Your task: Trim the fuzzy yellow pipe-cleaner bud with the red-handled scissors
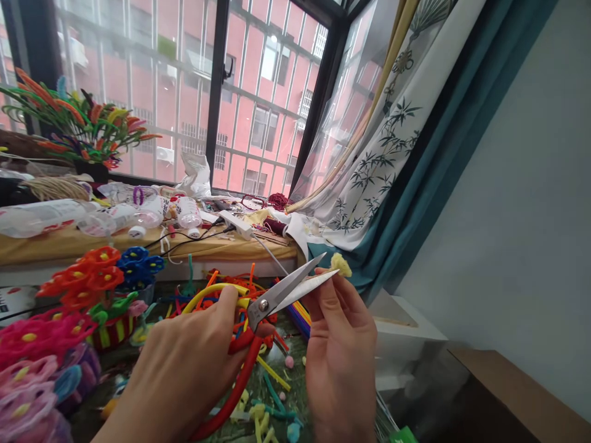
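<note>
My left hand (189,351) is wrapped round the handles of a pair of scissors (277,295) with red grips. The two blades stand slightly apart and point up to the right, their tips close to my right hand (341,344). Between the thumb and fingers of that hand is a small pale yellow fuzzy piece (340,264), which sticks out above the fingertips, just beyond the lower blade. The ends of its fingers are partly hidden behind the thumb and blade.
Fuzzy flowers in red (99,267), blue (138,261) and pink (32,335) stand at the left. Coloured stem scraps (274,372) litter the dark table. Behind are a sill with plastic bottles (41,218) and a power strip (235,224). A cardboard box (517,387) is at lower right.
</note>
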A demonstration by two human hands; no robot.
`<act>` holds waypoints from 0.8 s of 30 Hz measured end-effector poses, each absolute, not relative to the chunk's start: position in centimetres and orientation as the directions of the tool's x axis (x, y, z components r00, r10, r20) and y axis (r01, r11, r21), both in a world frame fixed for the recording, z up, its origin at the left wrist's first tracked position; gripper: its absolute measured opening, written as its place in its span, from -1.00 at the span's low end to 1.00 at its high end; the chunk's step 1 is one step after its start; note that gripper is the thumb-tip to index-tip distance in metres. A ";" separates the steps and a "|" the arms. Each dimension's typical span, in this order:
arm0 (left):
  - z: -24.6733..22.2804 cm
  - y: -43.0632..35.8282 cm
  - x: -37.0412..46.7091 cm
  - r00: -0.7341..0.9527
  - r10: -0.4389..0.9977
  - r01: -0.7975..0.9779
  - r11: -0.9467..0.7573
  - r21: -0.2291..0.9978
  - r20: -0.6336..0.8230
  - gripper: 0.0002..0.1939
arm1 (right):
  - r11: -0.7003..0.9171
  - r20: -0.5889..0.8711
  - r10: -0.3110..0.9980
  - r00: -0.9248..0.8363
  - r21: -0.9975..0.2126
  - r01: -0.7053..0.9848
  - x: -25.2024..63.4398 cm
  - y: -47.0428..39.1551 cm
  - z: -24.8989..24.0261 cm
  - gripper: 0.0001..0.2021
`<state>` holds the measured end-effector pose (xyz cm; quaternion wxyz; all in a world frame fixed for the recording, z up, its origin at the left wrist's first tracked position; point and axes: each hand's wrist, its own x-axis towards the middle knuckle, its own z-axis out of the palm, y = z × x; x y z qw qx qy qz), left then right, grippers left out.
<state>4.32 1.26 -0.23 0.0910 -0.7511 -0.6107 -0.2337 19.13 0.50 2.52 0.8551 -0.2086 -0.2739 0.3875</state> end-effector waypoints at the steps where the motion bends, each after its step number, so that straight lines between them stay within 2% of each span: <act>1: -0.2 1.3 4.3 0.155 0.875 0.963 -0.237 0.126 0.459 -0.71 | 0.608 0.307 0.781 0.544 -0.572 -0.550 19.1 0.5 2.5 -0.89; 6: -0.1 1.7 4.0 0.202 0.871 0.968 -0.247 0.043 0.448 -0.70 | 0.594 0.302 0.793 0.529 -0.577 -0.560 19.4 0.4 2.4 -0.88; 14: -0.4 1.4 4.1 0.217 0.861 0.972 -0.235 -0.018 0.460 -0.62 | 0.575 0.280 0.808 0.518 -0.560 -0.596 19.4 0.6 2.8 -0.84; 24: -0.7 1.7 3.6 0.258 0.851 0.965 -0.254 -0.072 0.456 -0.68 | 0.586 0.278 0.794 0.540 -0.585 -0.561 19.5 0.7 2.7 -0.89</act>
